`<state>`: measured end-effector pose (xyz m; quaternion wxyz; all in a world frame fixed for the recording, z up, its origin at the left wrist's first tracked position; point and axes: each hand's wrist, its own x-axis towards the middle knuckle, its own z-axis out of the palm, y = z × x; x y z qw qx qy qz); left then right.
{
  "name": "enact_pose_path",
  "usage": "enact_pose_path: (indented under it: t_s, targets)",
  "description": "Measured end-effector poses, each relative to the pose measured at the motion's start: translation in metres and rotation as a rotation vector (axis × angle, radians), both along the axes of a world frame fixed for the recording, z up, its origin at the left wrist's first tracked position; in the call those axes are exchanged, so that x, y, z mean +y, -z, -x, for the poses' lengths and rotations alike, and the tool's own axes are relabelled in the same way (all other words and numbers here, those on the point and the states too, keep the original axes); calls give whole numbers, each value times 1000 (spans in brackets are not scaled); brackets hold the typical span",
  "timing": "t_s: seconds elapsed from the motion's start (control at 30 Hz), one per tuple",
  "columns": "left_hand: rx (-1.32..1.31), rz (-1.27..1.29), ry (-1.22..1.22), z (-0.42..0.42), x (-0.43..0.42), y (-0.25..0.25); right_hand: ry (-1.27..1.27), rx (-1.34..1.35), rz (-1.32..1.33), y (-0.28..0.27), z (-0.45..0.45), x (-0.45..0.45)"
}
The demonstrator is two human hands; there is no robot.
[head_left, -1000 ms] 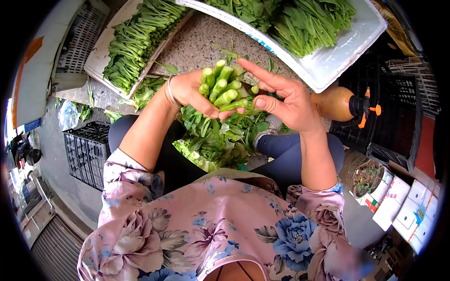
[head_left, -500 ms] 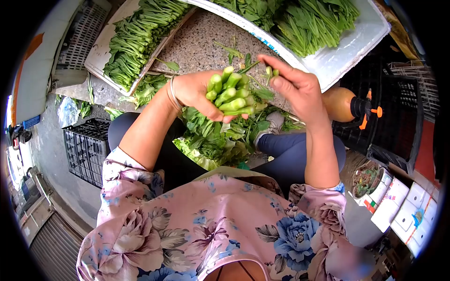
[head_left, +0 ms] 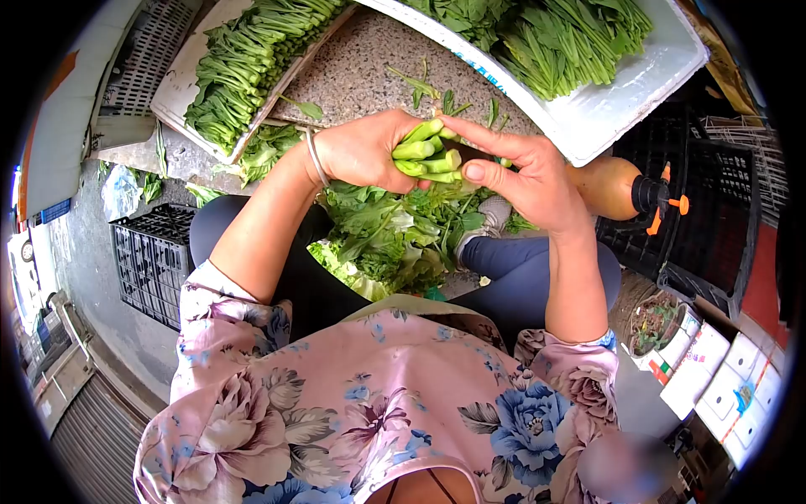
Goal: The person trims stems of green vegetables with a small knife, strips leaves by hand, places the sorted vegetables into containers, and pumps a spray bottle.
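My left hand (head_left: 369, 151) is closed around a bunch of leafy green stems (head_left: 417, 151), with the pale cut ends pointing right. Beside those ends is my right hand (head_left: 525, 172), its index finger and thumb bent around a dark flat blade (head_left: 472, 152). The handle is hidden in the palm. The right thumb and fingertip are at the stem ends. Below the hands, loose green leaves (head_left: 395, 244) lie heaped between my knees. A few trimmed sprigs (head_left: 417, 86) lie on the speckled stone slab (head_left: 361, 71) beyond.
At the back left is a white tray (head_left: 186, 109) of lined-up greens; a white foam box (head_left: 617, 109) of greens stands at the back right. A spray bottle (head_left: 606, 186) is right of my right hand, near black crates (head_left: 714, 227). Another black crate (head_left: 155, 265) is at left.
My right hand has moved down and left against the stem ends, and the dark blade now shows there. The bunch has shifted slightly right and its stems have turned more sideways.
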<state>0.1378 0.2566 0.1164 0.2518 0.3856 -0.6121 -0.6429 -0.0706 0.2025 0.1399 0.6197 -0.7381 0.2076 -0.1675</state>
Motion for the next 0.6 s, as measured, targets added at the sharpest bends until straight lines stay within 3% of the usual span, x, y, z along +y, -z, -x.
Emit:
enact_pose_path:
  t_s: [0.17,0.23,0.3,0.4,0.6]
  targets:
    - [65,-64,-47,3,2,5,124,14,-22,9,5,-10]
    - [83,-75,-81,2,2,5,312,126,-53,6,5,-13]
    - [-18,14,-79,0,0,6,187,0,-43,4,0,-4]
    - [-119,54,-93,3,0,14,68,51,-60,9,-6,4]
    - [-169,91,-105,2,-3,16,129,-15,7,15,-12,-2]
